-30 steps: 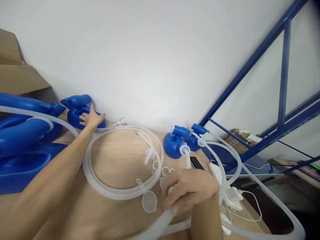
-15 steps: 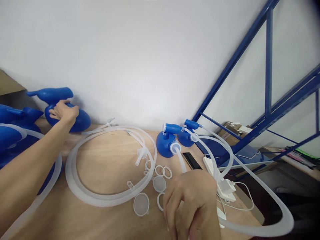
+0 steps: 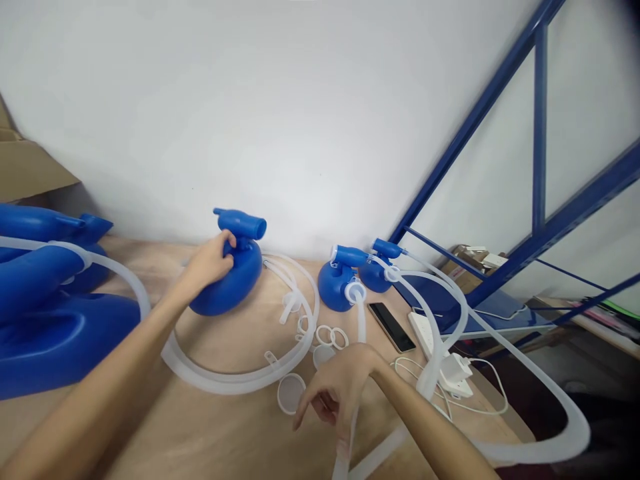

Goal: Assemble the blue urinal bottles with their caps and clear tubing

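My left hand [image 3: 213, 260] is wrapped round the neck of a blue plastic bottle [image 3: 235, 280], which hangs tilted over the coiled clear tube [image 3: 225, 380]. At the lower centre, my right hand [image 3: 340, 383] has bent fingers spread apart, above a stretch of tubing, with nothing visible gripped. Close to it lie a round translucent cap [image 3: 291, 393], a second cap [image 3: 323, 355] partly behind the hand, and two white rings [image 3: 340, 338]. Two blue bottles with tubes, a nearer one [image 3: 334, 287] and a farther one [image 3: 375, 275], stand by the wall.
Large blue bottles [image 3: 65, 340] with a tube fill the left side, beside a cardboard box [image 3: 35, 167]. On the right are a phone [image 3: 391, 327], a white power strip [image 3: 425, 337], cables and looping tubes. A blue metal frame [image 3: 539, 133] rises beyond the wooden table [image 3: 165, 440].
My left hand has moved right with the blue bottle, now over the coil. My right hand has turned and its fingers have spread. The view has shifted slightly left.
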Demonstrator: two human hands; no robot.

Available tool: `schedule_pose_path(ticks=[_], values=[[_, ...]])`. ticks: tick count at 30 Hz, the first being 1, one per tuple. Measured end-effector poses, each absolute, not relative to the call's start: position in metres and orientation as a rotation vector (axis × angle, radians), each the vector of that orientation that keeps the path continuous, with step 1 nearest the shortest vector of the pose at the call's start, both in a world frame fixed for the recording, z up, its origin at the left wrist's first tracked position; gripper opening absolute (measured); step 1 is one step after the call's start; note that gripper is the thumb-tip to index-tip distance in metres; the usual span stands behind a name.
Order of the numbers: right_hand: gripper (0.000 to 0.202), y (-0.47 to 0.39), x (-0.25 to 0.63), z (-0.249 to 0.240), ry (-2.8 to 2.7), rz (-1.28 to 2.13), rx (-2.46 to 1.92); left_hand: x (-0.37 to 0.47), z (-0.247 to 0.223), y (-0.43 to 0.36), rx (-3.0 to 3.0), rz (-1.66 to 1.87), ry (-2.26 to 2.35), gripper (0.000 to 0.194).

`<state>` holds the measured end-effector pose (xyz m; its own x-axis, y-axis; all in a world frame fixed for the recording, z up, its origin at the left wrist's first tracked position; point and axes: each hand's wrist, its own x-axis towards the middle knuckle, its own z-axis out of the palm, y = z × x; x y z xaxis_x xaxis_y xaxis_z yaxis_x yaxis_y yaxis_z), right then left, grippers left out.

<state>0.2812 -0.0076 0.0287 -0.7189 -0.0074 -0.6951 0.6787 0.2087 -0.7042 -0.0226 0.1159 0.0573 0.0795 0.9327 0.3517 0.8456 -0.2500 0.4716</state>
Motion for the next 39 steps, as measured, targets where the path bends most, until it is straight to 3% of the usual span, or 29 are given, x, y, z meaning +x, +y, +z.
schedule_pose_path(ticks=[3,5,11,16,20,24,27,31,36,39], values=[[0.061,-0.012,0.293,0.036,1.943,-1.653,0.813,-0.013,0.034,0.112,2.249,0.807,1.711,0.033],[0.053,-0.016,0.298,0.038,2.069,-1.562,1.027,-0.012,0.026,0.11,2.294,0.771,1.652,0.034],[0.028,-0.018,0.3,0.01,2.353,-0.387,1.977,-0.015,0.019,0.105,2.363,0.635,1.543,0.025],[0.029,-0.004,0.302,-0.021,2.36,-0.224,1.991,-0.017,0.021,0.101,2.432,0.505,1.45,0.019],[0.039,0.003,0.304,-0.033,2.406,-0.155,2.056,-0.029,0.033,0.096,2.494,0.395,1.358,0.028],[0.043,0.011,0.306,-0.039,2.551,-0.281,2.069,-0.044,0.049,0.089,2.457,0.3,1.205,0.033],[0.045,0.019,0.305,-0.042,2.626,-0.509,1.992,-0.045,0.054,0.093,2.504,0.553,1.27,0.044],[0.05,0.024,0.298,-0.047,2.655,-0.543,1.986,-0.035,0.038,0.111,2.752,1.027,1.331,0.063],[0.067,0.022,0.299,-0.033,2.535,-0.393,2.084,-0.03,0.017,0.125,2.76,0.882,1.253,0.067],[0.059,0.024,0.308,-0.001,2.396,-0.157,2.291,-0.031,0.022,0.122,2.737,0.818,1.365,0.066]])
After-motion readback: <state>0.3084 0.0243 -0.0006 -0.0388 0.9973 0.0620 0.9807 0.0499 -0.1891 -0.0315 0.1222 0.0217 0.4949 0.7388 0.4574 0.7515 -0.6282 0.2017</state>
